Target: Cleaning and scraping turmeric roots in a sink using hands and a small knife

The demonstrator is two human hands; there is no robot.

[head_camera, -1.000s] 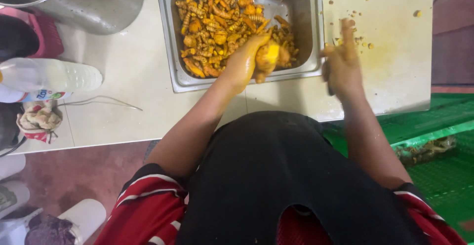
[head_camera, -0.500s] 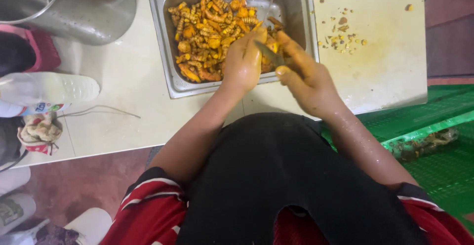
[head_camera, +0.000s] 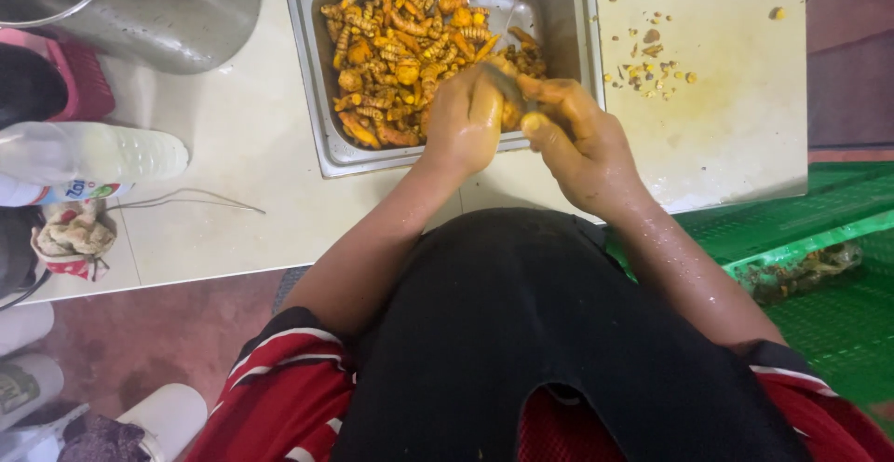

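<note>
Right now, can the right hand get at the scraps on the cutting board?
Probably yes. The right hand holds a small knife at the sink edge, and the scraps lie on the board just beside it, with nothing between.

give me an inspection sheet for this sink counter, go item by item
Surface: pale counter, yellow-stained board with scraps.
Job's things: orange-yellow roots heaped in steel sink; one root piece and a small blade at the hands.
Clutter: steel pot, plastic bottle, rag bundle.
Grippers: left hand grips the piece; right hand holds the blade to it.
Cables: thin cord on counter.
Surroundings: green crate, reddish floor.
</note>
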